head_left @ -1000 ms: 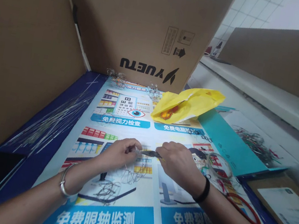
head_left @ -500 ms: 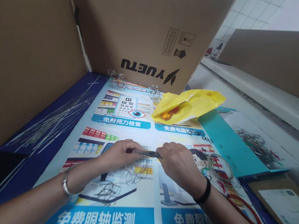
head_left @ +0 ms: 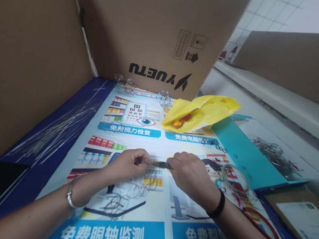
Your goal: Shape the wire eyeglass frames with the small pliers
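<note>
Over the middle of the printed poster point(head_left: 153, 212), my right hand point(head_left: 188, 173) is closed around a pair of dark pliers point(head_left: 160, 164). Their jaws point left toward my other hand, and the handles are hidden in my palm. My left hand point(head_left: 129, 164) pinches thin wire point(head_left: 148, 162) at the tip of the jaws; the wire's exact shape is too small to make out. Below my hands, loops of thin wire point(head_left: 117, 204) lie on the poster.
Straight wires point(head_left: 56, 131) lie on the blue cloth at left. Behind stand cardboard panels point(head_left: 151, 24). A yellow bag point(head_left: 203, 112) holds something orange. At right are a teal folder point(head_left: 240, 149), tangled wire point(head_left: 276, 155), a red ring point(head_left: 262, 225) and wire coils point(head_left: 233, 179).
Both hands stay nearly in place with the pliers between them. The left fingers have shifted very slightly at the jaw tips.
</note>
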`<action>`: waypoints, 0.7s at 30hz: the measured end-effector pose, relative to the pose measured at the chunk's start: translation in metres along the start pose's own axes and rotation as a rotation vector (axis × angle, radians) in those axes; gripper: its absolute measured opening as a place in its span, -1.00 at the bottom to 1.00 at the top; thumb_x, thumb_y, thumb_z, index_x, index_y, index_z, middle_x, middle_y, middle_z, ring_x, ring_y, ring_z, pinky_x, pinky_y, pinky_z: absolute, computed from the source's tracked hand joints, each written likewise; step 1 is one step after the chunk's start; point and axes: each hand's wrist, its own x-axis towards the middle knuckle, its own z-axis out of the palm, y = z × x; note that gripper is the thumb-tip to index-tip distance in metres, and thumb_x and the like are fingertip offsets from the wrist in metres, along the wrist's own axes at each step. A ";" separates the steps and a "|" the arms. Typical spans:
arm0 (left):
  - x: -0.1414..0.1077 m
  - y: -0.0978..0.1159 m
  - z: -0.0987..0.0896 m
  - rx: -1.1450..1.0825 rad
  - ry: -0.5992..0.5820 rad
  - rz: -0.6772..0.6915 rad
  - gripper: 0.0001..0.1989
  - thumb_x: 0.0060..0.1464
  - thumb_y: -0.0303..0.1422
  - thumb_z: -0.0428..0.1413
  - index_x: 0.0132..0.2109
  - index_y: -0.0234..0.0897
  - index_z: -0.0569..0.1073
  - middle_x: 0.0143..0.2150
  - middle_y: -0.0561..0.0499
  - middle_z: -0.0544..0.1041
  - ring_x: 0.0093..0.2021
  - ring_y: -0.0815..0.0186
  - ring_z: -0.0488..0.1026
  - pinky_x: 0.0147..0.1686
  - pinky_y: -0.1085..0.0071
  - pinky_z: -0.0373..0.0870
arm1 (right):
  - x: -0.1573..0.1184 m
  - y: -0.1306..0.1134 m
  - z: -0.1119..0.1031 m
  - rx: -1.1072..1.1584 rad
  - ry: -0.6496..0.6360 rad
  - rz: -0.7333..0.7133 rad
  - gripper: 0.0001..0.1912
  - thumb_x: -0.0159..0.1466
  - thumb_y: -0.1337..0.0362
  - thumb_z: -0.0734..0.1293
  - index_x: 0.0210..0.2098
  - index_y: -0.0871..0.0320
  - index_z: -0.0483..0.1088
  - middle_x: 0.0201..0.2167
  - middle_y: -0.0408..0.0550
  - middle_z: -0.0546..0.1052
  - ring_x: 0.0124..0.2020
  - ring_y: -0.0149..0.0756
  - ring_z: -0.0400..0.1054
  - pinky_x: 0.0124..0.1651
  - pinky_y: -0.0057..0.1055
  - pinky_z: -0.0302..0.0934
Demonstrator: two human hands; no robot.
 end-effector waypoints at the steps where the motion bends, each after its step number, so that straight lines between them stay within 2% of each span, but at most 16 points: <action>1: 0.000 -0.001 0.000 -0.013 0.001 -0.006 -0.93 -0.15 -0.46 0.02 -0.42 -0.30 0.37 -0.55 0.15 0.32 -0.57 0.49 0.19 -0.58 0.57 0.12 | 0.000 0.000 0.000 0.002 0.004 -0.003 -0.86 0.14 0.46 0.21 -0.46 0.18 0.36 -0.49 -0.10 0.40 -0.45 -0.39 0.14 -0.37 -0.41 -0.15; 6: 0.001 -0.004 0.001 -0.031 0.015 -0.036 -0.95 -0.14 -0.41 0.05 -0.42 -0.27 0.35 -0.61 0.19 0.27 -0.62 0.50 0.16 -0.62 0.57 0.07 | 0.000 0.000 0.002 -0.005 0.020 -0.005 -0.86 0.14 0.46 0.21 -0.47 0.16 0.36 -0.50 -0.10 0.40 -0.46 -0.38 0.13 -0.37 -0.40 -0.16; 12: 0.000 -0.003 -0.001 0.023 0.021 -0.006 -0.91 -0.11 -0.43 0.03 -0.40 -0.29 0.41 -0.55 0.13 0.35 -0.57 0.48 0.21 -0.57 0.56 0.12 | 0.000 0.000 0.002 -0.012 0.024 -0.009 -0.86 0.14 0.46 0.20 -0.46 0.16 0.35 -0.50 -0.10 0.40 -0.46 -0.37 0.12 -0.37 -0.39 -0.17; 17: 0.000 -0.003 -0.001 0.023 0.022 0.034 -0.92 -0.13 -0.46 0.01 -0.42 -0.30 0.40 -0.55 0.14 0.33 -0.56 0.49 0.19 -0.56 0.56 0.12 | 0.000 0.000 0.002 -0.011 0.035 -0.012 -0.85 0.14 0.47 0.19 -0.47 0.16 0.35 -0.50 -0.10 0.39 -0.46 -0.37 0.12 -0.37 -0.38 -0.17; 21: 0.000 -0.005 -0.001 0.029 0.015 0.009 -0.90 -0.10 -0.43 0.01 -0.40 -0.30 0.41 -0.57 0.14 0.33 -0.59 0.49 0.19 -0.59 0.56 0.10 | 0.000 0.001 0.004 -0.006 0.047 -0.010 -0.85 0.13 0.47 0.19 -0.47 0.17 0.36 -0.51 -0.10 0.38 -0.46 -0.38 0.11 -0.38 -0.38 -0.18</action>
